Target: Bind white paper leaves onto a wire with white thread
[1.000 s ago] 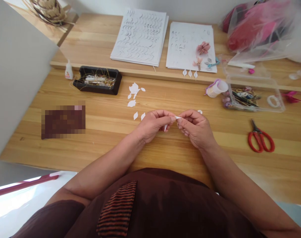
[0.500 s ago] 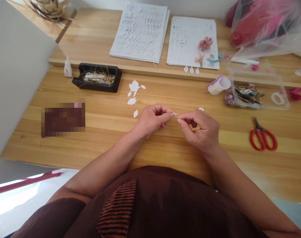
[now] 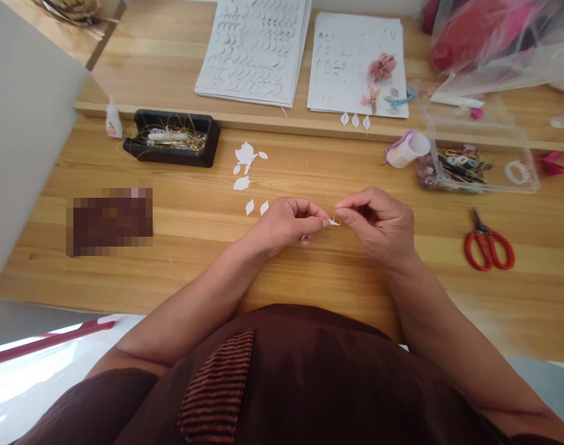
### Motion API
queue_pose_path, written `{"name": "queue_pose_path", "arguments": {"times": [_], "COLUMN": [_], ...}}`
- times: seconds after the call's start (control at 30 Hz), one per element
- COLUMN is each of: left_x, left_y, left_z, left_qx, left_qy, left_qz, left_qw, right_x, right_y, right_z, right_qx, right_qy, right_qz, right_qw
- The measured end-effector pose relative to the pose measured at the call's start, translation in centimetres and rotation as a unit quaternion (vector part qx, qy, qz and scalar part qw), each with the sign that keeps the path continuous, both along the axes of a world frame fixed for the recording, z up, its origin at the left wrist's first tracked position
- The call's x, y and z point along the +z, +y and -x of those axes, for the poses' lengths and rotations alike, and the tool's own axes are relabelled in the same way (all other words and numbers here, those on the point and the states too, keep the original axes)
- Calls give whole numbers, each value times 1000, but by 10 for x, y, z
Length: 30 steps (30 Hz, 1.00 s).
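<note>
Between thumb and forefinger, my left hand (image 3: 295,224) pinches a small white paper petal (image 3: 333,222), whose tip sticks out to the right. My right hand (image 3: 379,224) is closed close beside it, its thumb and forefinger pinching a short thin golden wire (image 3: 334,214) that stands upright at the petal. Whether the wire touches the petal is too small to tell. Left of my left hand lie loose petals, one of them a pointed white petal (image 3: 250,207). Farther up is a cluster of white petals (image 3: 245,153).
A black tray (image 3: 170,157) of wire and a glue bottle (image 3: 114,122) stand at the left. Red-handled scissors (image 3: 488,244) lie right. A clear box (image 3: 509,185) and a white cup (image 3: 408,150) stand behind them. Paper stacks (image 3: 254,55) lie on the raised shelf.
My right hand has turned and risen slightly, so the wire now points upright instead of lying along the petal. The petal in my left hand shows more. The whole view has shifted a little.
</note>
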State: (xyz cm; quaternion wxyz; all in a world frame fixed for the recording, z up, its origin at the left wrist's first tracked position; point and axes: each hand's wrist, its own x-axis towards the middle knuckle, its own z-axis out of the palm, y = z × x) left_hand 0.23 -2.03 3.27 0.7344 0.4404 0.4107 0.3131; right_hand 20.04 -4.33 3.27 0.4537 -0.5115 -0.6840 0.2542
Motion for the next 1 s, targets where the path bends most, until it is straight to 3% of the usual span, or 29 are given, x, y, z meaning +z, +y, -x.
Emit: {"name": "queue_pose_path", "arguments": {"times": [0.2,0.5,0.77,1.0], "left_x": [1,-4,-1,1], "left_y": [1,3,1,0], "left_z": [-2,-3,-1,0], "left_qx": [24,101,53,0], "left_qy": [-41,6,97,39], "left_qz": [10,-54,-93,-37], "left_qw": [999,993,990,999], "right_x": [-6,2,11,6], "right_y": [3,-8,-9,-2], "right_z": [4,10,7,-1], "right_qx": [17,56,31,18], "right_qy": [61,-40,-90,-38], "right_qz": [57,3,-55,-5], "right_qw": [996,998,994,999]}}
